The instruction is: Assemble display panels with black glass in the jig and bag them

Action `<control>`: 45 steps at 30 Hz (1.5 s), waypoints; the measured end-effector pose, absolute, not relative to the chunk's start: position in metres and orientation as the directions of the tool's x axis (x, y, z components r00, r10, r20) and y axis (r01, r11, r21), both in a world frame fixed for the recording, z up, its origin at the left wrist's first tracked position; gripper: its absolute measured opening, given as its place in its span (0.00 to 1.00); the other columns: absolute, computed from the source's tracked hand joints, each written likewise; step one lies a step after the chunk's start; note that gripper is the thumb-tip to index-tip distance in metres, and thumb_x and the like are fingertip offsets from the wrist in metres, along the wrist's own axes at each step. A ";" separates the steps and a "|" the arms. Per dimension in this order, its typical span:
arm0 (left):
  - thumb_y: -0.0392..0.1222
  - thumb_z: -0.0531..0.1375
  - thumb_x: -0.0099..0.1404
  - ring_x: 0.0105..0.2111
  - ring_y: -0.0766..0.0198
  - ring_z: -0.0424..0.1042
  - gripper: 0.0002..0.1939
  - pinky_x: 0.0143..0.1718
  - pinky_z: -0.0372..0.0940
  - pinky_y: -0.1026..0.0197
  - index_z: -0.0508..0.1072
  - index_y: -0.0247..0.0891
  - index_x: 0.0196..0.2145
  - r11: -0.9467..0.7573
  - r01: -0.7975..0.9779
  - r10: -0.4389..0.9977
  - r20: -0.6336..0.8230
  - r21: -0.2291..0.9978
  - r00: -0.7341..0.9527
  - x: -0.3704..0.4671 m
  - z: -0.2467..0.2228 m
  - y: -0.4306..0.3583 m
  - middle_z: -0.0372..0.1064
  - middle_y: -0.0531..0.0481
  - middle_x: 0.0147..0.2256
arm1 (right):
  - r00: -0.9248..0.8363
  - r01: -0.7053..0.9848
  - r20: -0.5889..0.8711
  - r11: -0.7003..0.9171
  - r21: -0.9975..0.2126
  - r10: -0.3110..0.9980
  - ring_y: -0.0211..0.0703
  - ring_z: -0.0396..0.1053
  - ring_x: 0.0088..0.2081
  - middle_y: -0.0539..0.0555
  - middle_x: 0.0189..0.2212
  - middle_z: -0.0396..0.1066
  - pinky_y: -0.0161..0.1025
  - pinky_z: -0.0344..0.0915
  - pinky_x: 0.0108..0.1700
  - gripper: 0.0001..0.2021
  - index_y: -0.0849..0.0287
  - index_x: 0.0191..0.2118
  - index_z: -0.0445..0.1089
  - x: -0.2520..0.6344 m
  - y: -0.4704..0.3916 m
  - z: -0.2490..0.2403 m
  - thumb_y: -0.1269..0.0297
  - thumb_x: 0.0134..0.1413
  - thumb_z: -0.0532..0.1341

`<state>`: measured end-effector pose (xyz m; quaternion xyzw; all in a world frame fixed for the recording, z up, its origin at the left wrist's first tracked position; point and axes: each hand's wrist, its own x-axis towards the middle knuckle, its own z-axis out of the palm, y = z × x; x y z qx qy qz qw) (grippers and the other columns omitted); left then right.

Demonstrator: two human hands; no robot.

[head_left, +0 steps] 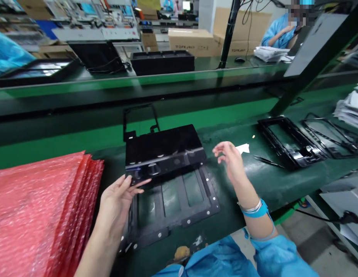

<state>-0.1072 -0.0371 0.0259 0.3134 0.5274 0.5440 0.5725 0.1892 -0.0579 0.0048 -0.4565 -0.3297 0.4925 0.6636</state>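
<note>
A glossy black panel (164, 150) is tilted above a flat dark frame (179, 221) with rectangular openings and small round light spots along its edges. My left hand (119, 196) grips the panel's lower left corner, thumb on top and fingers beneath. To the right of the panel, my right hand (228, 154) is raised with its fingers loosely curled and apart, touching nothing. A blue band circles my right wrist. Behind the panel lies a thin black frame (141, 109).
Red bubble-wrap pouches (40, 207) are stacked at the left. Black tweezers (268, 161) and a white paper scrap (243, 148) lie right of my right hand, near black housings (294, 142). A slanted green post (314, 57) rises at the right. A person in blue (278, 32) sits beyond.
</note>
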 end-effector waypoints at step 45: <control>0.47 0.52 0.73 0.69 0.53 0.51 0.29 0.68 0.51 0.49 0.60 0.31 0.66 -0.917 0.301 0.305 -0.025 0.261 0.952 0.122 -0.036 -0.003 0.53 0.42 0.68 | 0.400 0.460 -0.398 -0.556 -0.693 0.826 0.32 0.57 0.18 0.45 0.09 0.58 0.33 0.50 0.24 0.06 0.60 0.19 0.69 0.337 -0.020 -0.024 0.74 0.41 0.63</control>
